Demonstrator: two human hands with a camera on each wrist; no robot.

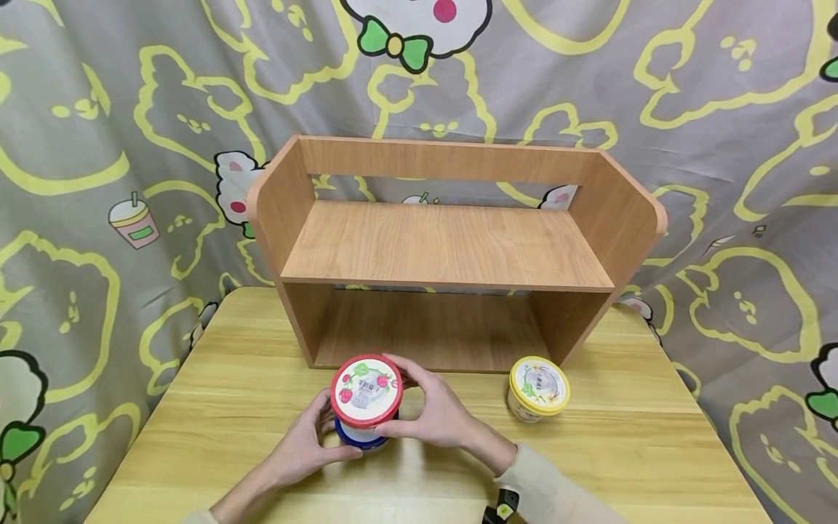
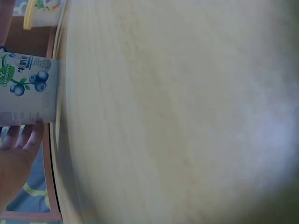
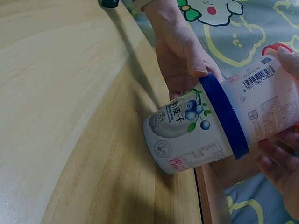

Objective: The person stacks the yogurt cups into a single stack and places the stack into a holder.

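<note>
A tub with a red lid (image 1: 366, 391) and strawberry print stands on top of a tub with a blue lid (image 3: 191, 128) and blueberry print. My right hand (image 1: 440, 407) grips the red-lidded tub, thumb at the near side and fingers at the far side. Lower down, my left hand (image 1: 304, 444) holds the blue-lidded tub, its thumb by the lid in the right wrist view. The lower tub's base is at the tabletop. In the head view the upper tub hides most of the lower one.
A yellow-lidded tub (image 1: 539, 389) stands on the table (image 1: 628, 437) to the right. Behind the stack is a two-level wooden shelf (image 1: 445, 244). A black strap-like object (image 1: 501, 506) lies near the right sleeve. A patterned curtain (image 1: 740, 145) hangs behind and at both sides.
</note>
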